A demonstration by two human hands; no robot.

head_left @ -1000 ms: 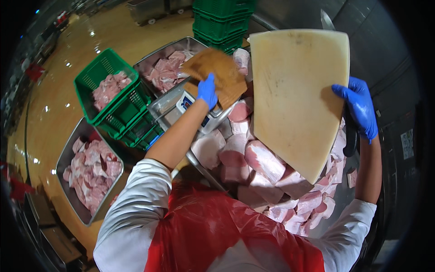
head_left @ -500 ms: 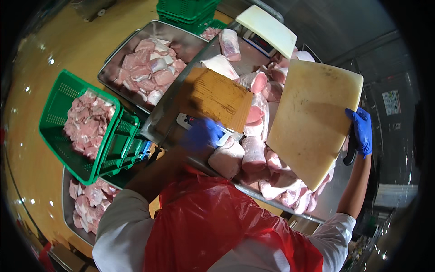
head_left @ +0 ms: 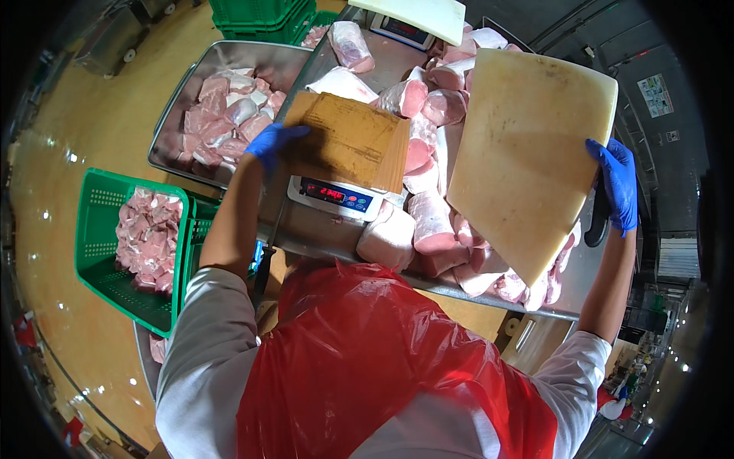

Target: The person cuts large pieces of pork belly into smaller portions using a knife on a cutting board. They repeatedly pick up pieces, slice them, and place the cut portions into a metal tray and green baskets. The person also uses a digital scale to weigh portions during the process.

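My left hand (head_left: 274, 145), in a blue glove, reaches to the left edge of a worn wooden board (head_left: 348, 138). Its fingers stretch out against the board's edge. This block sits on a small white digital scale (head_left: 335, 199) with a lit red display. My right hand (head_left: 615, 183), also gloved in blue, grips the right edge of a large yellowed cutting board (head_left: 531, 153), which lies over cuts of meat. A black handle (head_left: 599, 218) shows beside that hand; what it belongs to is hidden. Pale pink meat pieces (head_left: 432, 222) lie between the two boards.
Left of the metal table stand a steel tub (head_left: 164, 145) of meat chunks and a green crate (head_left: 95, 252) of smaller pieces. Stacked green crates (head_left: 264, 19) are at the back. A second scale (head_left: 401, 32) under a white board (head_left: 428, 17) stands at the table's far end.
My left hand has moved from the front of the scale up to the wooden board's left edge, uncovering the display. My right hand keeps its hold on the cutting board. The view has shifted.
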